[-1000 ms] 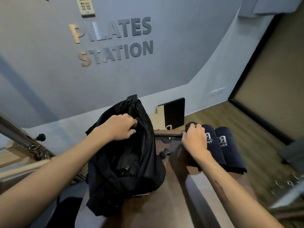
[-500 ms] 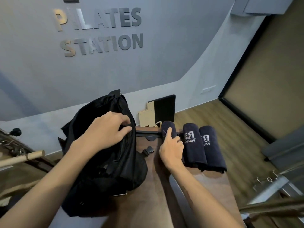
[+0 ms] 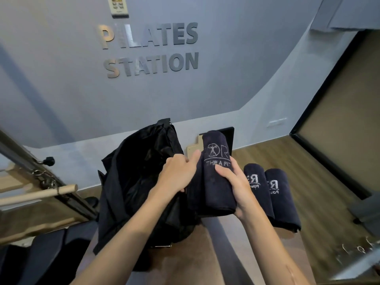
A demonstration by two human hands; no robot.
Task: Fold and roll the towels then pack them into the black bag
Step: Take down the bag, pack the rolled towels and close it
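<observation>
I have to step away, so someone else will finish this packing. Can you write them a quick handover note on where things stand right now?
Right hand: gripping a rolled dark towel, lifted off the surface, next to the bag's opening.
Left hand: on the black bag, fingers also touching that towel.
Two more rolled towels lie side by side on the surface to the right.
Done: three towels in view are rolled. What is already in the bag cannot be seen.
Left: put the held towel into the bag, then the other two.
</observation>
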